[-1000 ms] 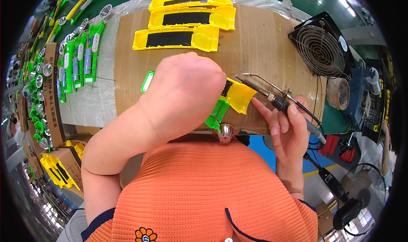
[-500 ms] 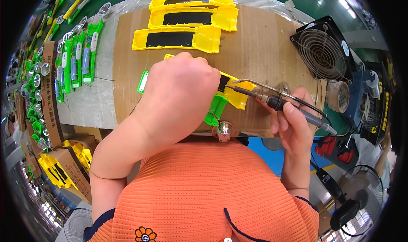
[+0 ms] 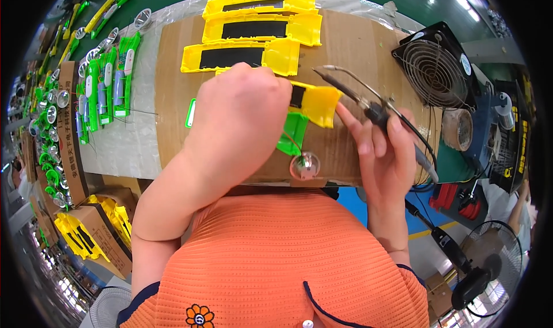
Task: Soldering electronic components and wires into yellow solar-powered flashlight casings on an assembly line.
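Observation:
My left hand [image 3: 242, 118] is closed in a fist over a yellow plastic shell half [image 3: 321, 104] with a black pad. Its fingers are hidden beneath it, so what they pinch cannot be seen. Below that shell lies a green plastic housing [image 3: 296, 133], mostly covered by the hand, with a red wire running to a round lamp reflector [image 3: 305, 165] by the table edge. In my right hand [image 3: 389, 149] is a soldering iron [image 3: 377, 116] with a thin curved tube alongside. The iron's tip points up and left, above the shell; an outstretched fingertip is at the shell's right end.
Beyond my hands lie several yellow shells [image 3: 233, 58] with black pads on the cardboard [image 3: 351, 46]. Green housings [image 3: 119, 86] with batteries and wires are at the left. A black square fan [image 3: 435, 69] and a tape roll [image 3: 458, 128] are at the right.
The iron's tip has lifted up and away from the shell's black pad. The yellow shell and green housing have shifted slightly away from me, and the reflector now shows more of its face.

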`<state>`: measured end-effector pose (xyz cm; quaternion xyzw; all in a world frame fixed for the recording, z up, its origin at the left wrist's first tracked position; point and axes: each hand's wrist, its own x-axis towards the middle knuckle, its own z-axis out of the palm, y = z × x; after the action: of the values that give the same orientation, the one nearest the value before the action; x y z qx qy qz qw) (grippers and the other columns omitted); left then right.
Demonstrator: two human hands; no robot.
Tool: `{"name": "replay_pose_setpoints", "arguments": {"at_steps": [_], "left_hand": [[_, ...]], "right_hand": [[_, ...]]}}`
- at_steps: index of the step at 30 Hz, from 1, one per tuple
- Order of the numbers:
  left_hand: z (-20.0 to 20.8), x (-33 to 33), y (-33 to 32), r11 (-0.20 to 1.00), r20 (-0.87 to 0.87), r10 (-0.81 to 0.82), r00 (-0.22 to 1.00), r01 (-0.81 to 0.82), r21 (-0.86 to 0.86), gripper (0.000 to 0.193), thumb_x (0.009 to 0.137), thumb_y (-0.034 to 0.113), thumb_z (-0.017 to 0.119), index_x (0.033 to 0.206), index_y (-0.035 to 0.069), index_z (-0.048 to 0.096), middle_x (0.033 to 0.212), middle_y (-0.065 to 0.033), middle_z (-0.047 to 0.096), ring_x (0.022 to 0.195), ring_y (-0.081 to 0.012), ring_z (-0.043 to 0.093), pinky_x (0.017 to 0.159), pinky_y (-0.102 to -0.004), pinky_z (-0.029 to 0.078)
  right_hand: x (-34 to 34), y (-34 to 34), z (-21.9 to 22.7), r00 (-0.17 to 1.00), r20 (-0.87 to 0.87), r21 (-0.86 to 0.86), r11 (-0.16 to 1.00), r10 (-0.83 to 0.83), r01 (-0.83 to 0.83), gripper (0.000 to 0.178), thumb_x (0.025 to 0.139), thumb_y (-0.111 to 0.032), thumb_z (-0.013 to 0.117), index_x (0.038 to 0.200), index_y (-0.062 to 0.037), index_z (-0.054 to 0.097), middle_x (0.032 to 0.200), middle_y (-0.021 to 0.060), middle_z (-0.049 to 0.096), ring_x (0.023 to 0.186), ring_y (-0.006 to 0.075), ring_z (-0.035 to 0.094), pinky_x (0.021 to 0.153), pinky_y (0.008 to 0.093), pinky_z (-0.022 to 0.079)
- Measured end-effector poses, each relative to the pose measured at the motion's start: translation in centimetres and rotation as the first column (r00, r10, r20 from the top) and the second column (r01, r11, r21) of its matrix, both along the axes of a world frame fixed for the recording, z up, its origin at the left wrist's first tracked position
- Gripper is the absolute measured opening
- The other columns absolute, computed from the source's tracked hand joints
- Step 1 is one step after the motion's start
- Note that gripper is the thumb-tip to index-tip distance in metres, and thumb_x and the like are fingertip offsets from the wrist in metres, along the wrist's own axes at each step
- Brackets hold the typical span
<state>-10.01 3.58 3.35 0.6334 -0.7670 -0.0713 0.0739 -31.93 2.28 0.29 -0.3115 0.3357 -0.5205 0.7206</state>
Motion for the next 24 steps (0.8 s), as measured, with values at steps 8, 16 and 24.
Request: {"name": "replay_pose_setpoints", "arguments": {"at_steps": [8, 16, 24], "left_hand": [[3.6, 6.0, 2.9, 0.967, -0.144, -0.110, 0.983, 0.072, -0.245, 0.013, 0.079, 0.005, 0.068, 0.092, 0.007, 0.071, 0.089, -0.0076, 0.064, 0.092, -0.0301, 0.061, 0.078, -0.0399, 0.051], [1.9, 10.3, 7.7, 0.904, 0.243, -0.385, 0.890, 0.417, -0.094, 0.022, 0.076, 0.015, 0.064, 0.097, 0.009, 0.068, 0.095, -0.0030, 0.063, 0.104, -0.0216, 0.061, 0.088, -0.0392, 0.048], [1.1, 9.5, 6.8, 0.926, -0.110, -0.349, 0.931, 0.324, -0.195, 0.018, 0.076, 0.012, 0.074, 0.093, 0.010, 0.072, 0.101, -0.0028, 0.065, 0.103, -0.0243, 0.062, 0.086, -0.0400, 0.048]], "right_hand": [[-2.8, 1.1, -0.8, 0.997, 0.081, -0.037, 0.999, -0.017, 0.020, 0.004, 0.098, -0.010, 0.049, 0.097, -0.0104, 0.046, 0.059, 0.0003, 0.041, 0.057, 0.0158, 0.054, 0.111, 0.0624, 0.036], [-2.8, 2.8, -0.9, 0.999, 0.035, -0.038, 0.999, 0.016, -0.015, 0.006, 0.098, -0.014, 0.051, 0.102, -0.0116, 0.047, 0.055, -0.0039, 0.040, 0.053, 0.0116, 0.048, 0.119, 0.0609, 0.025], [-2.3, 3.6, -0.9, 0.997, -0.069, -0.090, 0.995, 0.035, -0.041, 0.012, 0.095, -0.013, 0.054, 0.097, -0.0083, 0.043, 0.054, -0.0014, 0.039, 0.050, 0.0148, 0.050, 0.119, 0.0597, 0.025]]}}
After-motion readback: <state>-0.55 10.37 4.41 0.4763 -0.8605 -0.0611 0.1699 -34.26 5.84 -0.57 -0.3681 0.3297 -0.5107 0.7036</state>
